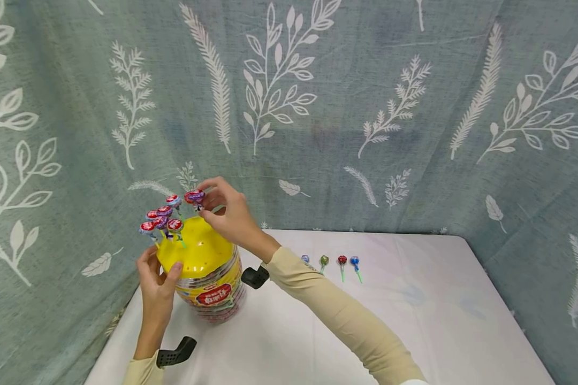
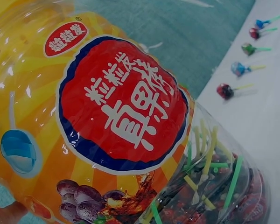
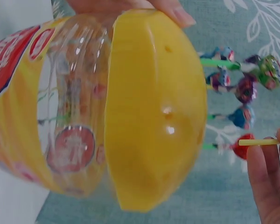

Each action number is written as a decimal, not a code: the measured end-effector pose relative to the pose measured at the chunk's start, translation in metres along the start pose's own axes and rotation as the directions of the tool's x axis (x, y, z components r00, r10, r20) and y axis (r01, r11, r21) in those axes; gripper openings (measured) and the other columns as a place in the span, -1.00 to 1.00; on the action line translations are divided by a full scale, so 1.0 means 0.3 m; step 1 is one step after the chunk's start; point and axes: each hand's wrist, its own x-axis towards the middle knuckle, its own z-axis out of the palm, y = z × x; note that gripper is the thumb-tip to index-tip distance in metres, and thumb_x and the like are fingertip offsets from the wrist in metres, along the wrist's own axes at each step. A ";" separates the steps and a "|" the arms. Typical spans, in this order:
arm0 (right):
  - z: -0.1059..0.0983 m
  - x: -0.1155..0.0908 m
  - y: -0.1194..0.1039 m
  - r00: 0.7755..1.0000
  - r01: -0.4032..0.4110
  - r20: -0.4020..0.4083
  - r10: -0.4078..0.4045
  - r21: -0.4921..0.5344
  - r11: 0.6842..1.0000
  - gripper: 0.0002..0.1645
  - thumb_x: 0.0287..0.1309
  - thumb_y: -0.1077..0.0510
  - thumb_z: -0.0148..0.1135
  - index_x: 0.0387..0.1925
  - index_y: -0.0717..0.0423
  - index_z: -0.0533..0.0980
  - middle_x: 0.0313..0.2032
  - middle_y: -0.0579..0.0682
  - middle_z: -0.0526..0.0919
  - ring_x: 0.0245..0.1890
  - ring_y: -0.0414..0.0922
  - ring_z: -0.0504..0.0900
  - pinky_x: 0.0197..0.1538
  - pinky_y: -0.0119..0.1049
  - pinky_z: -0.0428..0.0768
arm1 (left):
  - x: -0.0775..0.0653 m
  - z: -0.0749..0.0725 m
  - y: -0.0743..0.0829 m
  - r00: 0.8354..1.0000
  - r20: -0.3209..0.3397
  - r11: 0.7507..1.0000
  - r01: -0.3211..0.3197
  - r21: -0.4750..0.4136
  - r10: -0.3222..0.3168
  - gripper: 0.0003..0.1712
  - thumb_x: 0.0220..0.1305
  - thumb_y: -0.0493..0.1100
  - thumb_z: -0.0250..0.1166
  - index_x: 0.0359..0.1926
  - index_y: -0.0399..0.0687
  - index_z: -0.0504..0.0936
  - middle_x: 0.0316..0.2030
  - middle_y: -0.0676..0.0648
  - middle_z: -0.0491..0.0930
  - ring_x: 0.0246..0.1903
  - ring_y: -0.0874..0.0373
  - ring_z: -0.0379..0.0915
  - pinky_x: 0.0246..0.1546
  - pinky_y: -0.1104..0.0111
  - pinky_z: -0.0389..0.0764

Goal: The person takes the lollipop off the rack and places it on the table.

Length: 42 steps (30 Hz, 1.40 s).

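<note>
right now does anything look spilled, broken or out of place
No, nothing stands out as spilled, broken or misplaced. Lollipops stand in the yellow lid of the jar, the right hand holds another lollipop, and the loose lollipops lie in a rough row on the table.

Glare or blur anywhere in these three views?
Head: bright glare on the yellow lid. Left wrist: dim overall, small highlights on the label, loose lollipops slightly soft. Right wrist: glare spot on the lid, streaky reflections on the clear jar.
</note>
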 end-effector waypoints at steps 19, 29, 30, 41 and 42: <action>-0.210 -0.087 0.029 0.999 -0.032 -0.016 0.033 0.007 0.999 -0.49 0.02 0.44 0.28 0.02 0.12 0.38 -0.33 0.07 0.57 -0.41 -0.14 0.60 -0.38 -0.19 0.62 | 0.000 0.005 -0.012 0.999 -0.003 0.999 -0.033 0.000 0.033 -0.25 0.22 -0.21 0.18 0.35 0.08 0.03 0.28 -0.03 0.19 0.20 0.18 0.15 0.08 0.53 0.24; -0.342 -0.163 0.030 0.995 -0.097 -0.039 0.097 -0.007 0.995 -0.49 0.02 0.41 0.30 0.02 0.12 0.39 -0.33 0.07 0.58 -0.38 -0.12 0.61 -0.35 -0.13 0.61 | 0.001 0.002 -0.021 0.998 -0.001 0.997 -0.064 -0.034 0.064 -0.26 0.20 -0.23 0.16 0.35 0.07 0.05 0.26 -0.05 0.20 0.19 0.13 0.16 0.04 0.54 0.26; -0.355 -0.173 0.032 0.994 -0.104 -0.040 0.104 -0.012 0.994 -0.49 0.02 0.40 0.30 0.03 0.11 0.40 -0.33 0.07 0.58 -0.37 -0.12 0.61 -0.35 -0.13 0.61 | 0.001 0.002 -0.021 0.998 -0.001 0.997 -0.064 -0.036 0.064 -0.26 0.20 -0.23 0.16 0.35 0.07 0.05 0.26 -0.05 0.21 0.19 0.13 0.17 0.04 0.54 0.26; -0.483 -0.280 0.037 0.982 -0.179 -0.058 0.180 0.007 0.984 -0.47 0.01 0.49 0.26 0.05 0.34 0.35 -0.30 0.34 0.54 -0.33 0.19 0.59 -0.35 -0.10 0.62 | 0.000 0.004 -0.016 1.000 -0.010 0.999 -0.029 -0.022 0.029 -0.25 0.20 -0.22 0.18 0.34 0.08 0.05 0.28 -0.02 0.21 0.17 0.15 0.17 0.08 0.51 0.26; -0.493 -0.290 0.030 0.981 -0.184 -0.059 0.185 0.013 0.983 -0.48 0.02 0.50 0.25 0.05 0.36 0.34 -0.30 0.37 0.52 -0.33 0.22 0.58 -0.35 -0.08 0.62 | 0.000 0.005 -0.016 1.000 -0.010 0.999 -0.030 -0.023 0.030 -0.25 0.19 -0.22 0.19 0.34 0.07 0.05 0.28 -0.03 0.21 0.17 0.15 0.17 0.09 0.51 0.25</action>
